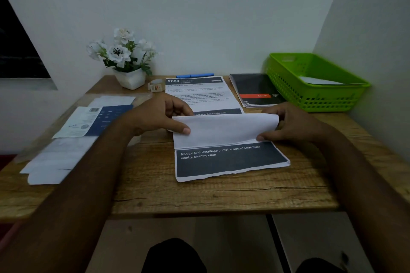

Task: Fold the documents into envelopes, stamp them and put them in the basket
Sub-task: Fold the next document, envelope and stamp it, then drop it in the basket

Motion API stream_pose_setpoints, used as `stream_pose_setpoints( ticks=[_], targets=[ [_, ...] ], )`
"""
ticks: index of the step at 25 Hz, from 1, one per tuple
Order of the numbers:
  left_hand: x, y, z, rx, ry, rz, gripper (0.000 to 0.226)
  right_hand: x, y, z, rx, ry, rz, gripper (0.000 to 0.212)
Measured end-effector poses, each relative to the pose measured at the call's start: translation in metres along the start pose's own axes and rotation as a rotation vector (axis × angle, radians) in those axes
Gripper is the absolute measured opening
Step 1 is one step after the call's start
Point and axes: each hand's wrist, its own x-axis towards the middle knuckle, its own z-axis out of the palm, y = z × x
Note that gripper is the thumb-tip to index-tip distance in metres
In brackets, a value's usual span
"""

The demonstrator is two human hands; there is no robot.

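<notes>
A document [224,131] is lying in the middle of the wooden surface [199,195], and its upper part is bending over toward the person. The left hand [159,115] is pinching the left edge of this flap. The right hand [292,126] is gripping the right edge, where the paper is curling. From the document, the green basket [315,86] is standing at 2 o'clock, the envelopes [55,162] are lying at 9 o'clock, and another printed sheet [199,95] at 12 o'clock.

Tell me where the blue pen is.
Head view: the blue pen lies at the table's far edge, behind the 2684 sheet, between flower pot and black notebook.
</notes>
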Motion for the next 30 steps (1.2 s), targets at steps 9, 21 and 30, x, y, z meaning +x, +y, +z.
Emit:
stream_pose_setpoints(
  ticks=[9,21,30],
  targets=[
    [-0.004,0.002,-0.003,-0.001,-0.368,-0.089,0.036,-0.004,-0.012,0.002,-0.024,-0.203,-0.041,0.044],
    [-0.007,0.01,-0.001,0.181,-0.65,-0.198,0.05,-0.035,-0.011,0.012,-0.08,-0.113,0.057,0.076],
    [-0.033,0.028,0.051,0.409,-0.048,0.005,0.027,-0.051,-0.031,0.03,-0.023,0.215,-0.003,0.042]
  ],
)
